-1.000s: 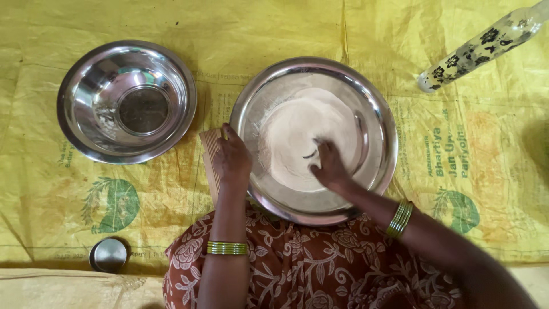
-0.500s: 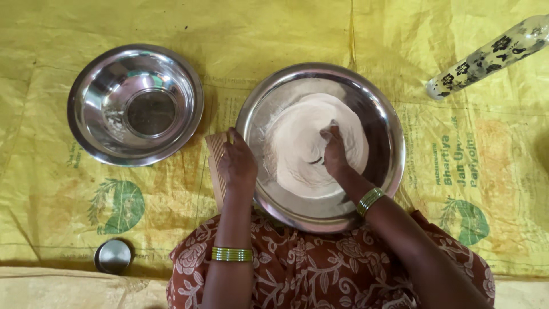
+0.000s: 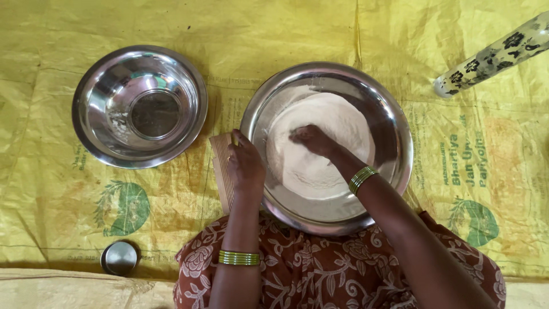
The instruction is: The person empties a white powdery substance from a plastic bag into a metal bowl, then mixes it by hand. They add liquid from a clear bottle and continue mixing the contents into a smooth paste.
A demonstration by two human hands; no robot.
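A yellow plastic sheet with green printed emblems covers the floor. On it, toward the left, sits an empty steel bowl. A wide steel pan of flour lies at the middle. A patterned bottle lies tilted at the far right corner. A small steel cup stands near the left near edge.

Left hand: forearm straight up toward 12 o'clock, fingers curled, bangles at wrist. Right hand: arm reaching toward 10 o'clock, fingers bent down, bangles on wrist.
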